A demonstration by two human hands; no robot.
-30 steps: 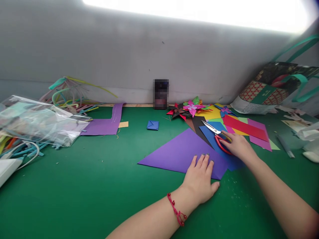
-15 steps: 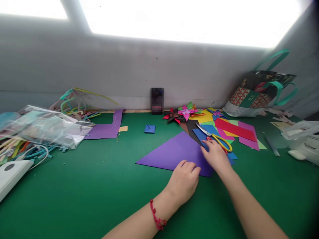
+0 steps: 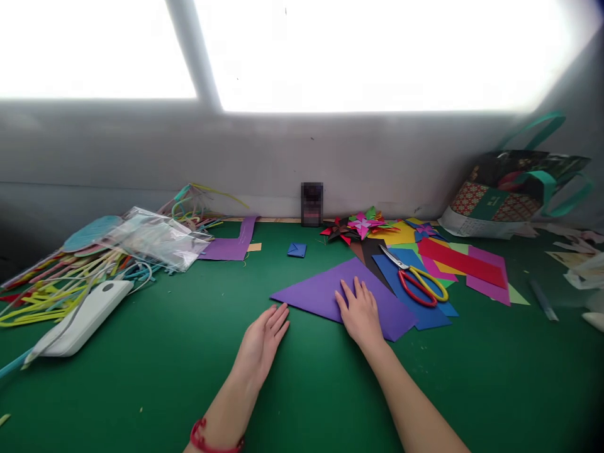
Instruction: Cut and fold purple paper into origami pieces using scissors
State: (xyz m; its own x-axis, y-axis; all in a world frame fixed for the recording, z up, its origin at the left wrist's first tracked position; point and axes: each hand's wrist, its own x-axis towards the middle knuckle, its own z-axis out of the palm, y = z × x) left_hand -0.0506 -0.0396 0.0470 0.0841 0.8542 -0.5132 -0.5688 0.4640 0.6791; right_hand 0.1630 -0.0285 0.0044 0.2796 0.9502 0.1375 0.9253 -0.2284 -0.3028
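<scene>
A folded sheet of purple paper point(image 3: 325, 289) lies flat on the green table, its long point toward the left. My right hand point(image 3: 361, 311) rests on it with the fingers spread. Just below its left tip is my left hand point(image 3: 264, 340), fingers stretched out and holding nothing; a red bracelet circles that wrist. Scissors point(image 3: 415, 277) with red and yellow handles lie to the right of the purple paper, on top of blue paper point(image 3: 429, 318).
Folded paper flowers point(image 3: 363, 224) and coloured sheets point(image 3: 486, 274) lie at the back right, near a patterned bag point(image 3: 491, 195). A small blue folded paper point(image 3: 297, 250) is at centre back. On the left are a white power strip point(image 3: 85, 321), pipe cleaners and a clear plastic bag point(image 3: 160, 236).
My right hand has moved left from beside the scissors onto the purple paper. My left hand has left the paper's lower edge, moved left and opened. The view has shifted.
</scene>
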